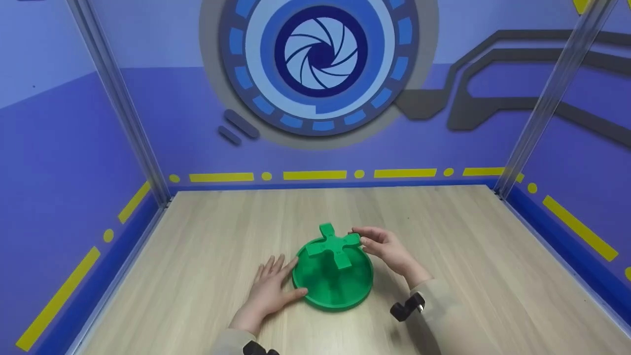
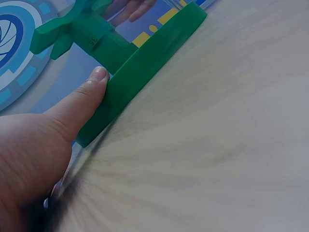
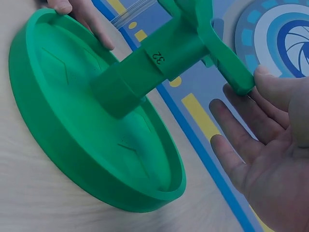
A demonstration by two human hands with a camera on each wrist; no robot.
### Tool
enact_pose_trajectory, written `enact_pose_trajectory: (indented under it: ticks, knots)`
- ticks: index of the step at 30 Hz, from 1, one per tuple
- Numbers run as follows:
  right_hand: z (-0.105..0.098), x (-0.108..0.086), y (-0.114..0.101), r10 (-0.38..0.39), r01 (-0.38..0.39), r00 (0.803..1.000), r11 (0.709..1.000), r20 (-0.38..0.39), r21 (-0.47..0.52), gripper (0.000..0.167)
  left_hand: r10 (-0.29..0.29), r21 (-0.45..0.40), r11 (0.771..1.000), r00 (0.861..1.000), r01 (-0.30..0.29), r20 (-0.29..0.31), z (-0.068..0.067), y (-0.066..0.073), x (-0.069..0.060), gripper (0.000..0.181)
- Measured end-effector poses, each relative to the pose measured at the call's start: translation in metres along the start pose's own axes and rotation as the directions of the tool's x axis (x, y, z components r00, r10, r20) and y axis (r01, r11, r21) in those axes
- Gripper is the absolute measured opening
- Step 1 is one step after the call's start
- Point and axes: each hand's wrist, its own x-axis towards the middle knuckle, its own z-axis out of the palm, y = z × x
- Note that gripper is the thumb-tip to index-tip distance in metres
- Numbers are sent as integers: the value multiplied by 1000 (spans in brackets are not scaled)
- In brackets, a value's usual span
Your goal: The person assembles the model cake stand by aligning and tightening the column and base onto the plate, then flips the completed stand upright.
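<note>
A round green tray with a raised rim [image 1: 340, 304] sits on the table. From its middle rises a thick green post [image 3: 140, 72], marked 32 on one side, topped by a four-armed green cross [image 1: 335, 245]. My left hand [image 1: 270, 292] rests against the tray's left rim with fingers spread and fairly straight; its thumb [image 2: 84, 101] touches the rim. My right hand [image 1: 392, 249] is at the cross's right arm, pinching its tip between thumb and index finger. The other right fingers [image 3: 241, 140] are loosely bent beneath it.
A light wood-patterned table [image 1: 222, 222] lies under everything. Blue printed walls [image 1: 167, 123] with metal corner posts [image 1: 542, 108] enclose its back and both sides. Black wrist mounts [image 1: 408, 306] sit over the sleeves.
</note>
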Motion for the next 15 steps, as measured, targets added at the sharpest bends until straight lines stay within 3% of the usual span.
enact_pose_trajectory:
  ticks: [15]
  knots:
    - [0,-8,-1,13,-12,1000,999,20,-45,52,4,15,1000,1000,-4,-5,-1,1,0,91]
